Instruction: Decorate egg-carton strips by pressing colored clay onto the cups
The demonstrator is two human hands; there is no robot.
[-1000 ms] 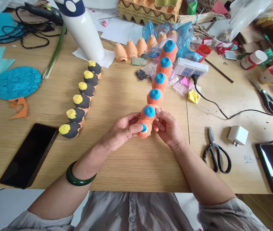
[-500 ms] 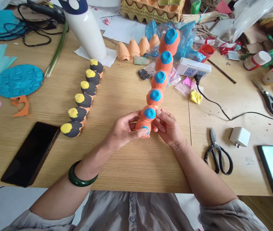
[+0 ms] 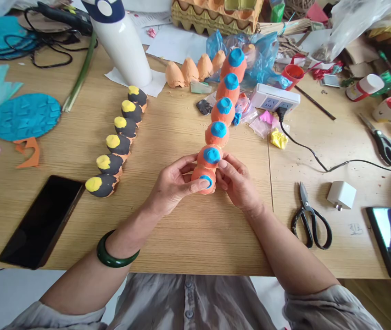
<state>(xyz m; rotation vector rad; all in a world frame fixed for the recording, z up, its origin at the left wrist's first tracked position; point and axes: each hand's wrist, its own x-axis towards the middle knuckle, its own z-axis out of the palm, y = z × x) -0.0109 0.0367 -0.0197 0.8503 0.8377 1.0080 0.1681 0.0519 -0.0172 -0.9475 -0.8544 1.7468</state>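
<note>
Cap-pressing, I judge: left grip (image 3: 173,187) and, seemingly, right grip (image 3: 240,185) pinch an orange, blue-capped, domed clay strip (image 3: 218,130); steadiness needed next.

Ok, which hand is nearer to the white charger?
Right. The right hand, at the right of the orange row, is left of the charger; the left hand, at the row's left side, is farther away.

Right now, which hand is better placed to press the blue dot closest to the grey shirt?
Probably the left hand: its thumb lies on that blue dot, while the right hand holds the side of the orange strip.
</note>
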